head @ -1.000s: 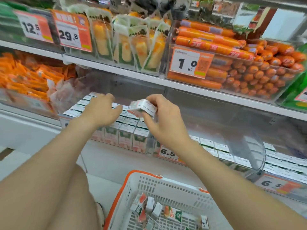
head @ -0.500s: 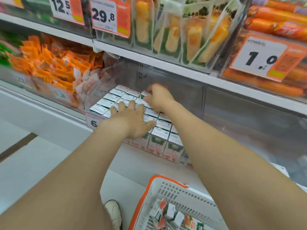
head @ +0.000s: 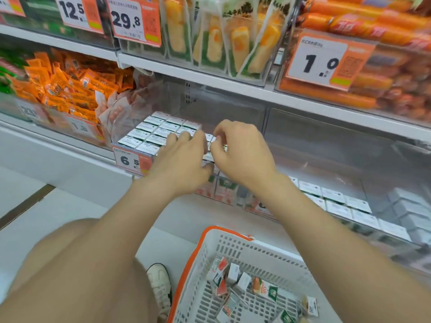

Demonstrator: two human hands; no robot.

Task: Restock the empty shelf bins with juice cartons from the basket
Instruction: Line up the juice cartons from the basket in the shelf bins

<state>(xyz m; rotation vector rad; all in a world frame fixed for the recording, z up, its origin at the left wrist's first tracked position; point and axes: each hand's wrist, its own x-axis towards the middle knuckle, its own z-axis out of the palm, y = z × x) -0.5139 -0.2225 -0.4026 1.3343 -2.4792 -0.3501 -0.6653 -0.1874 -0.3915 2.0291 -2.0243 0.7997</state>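
Two white shelves face me. The upper shelf carries clear bins of corn packs and, to the right, orange sausages, with price tags clipped to their fronts. On the lower shelf, orange snack packets fill the left bin. Beside it a clear bin holds juice cartons upright in tight rows, and further cartons line the bin to the right. On the pale floor near me stand a white basket with an orange rim, loose cartons lying in it, and my white shoe just left of it.
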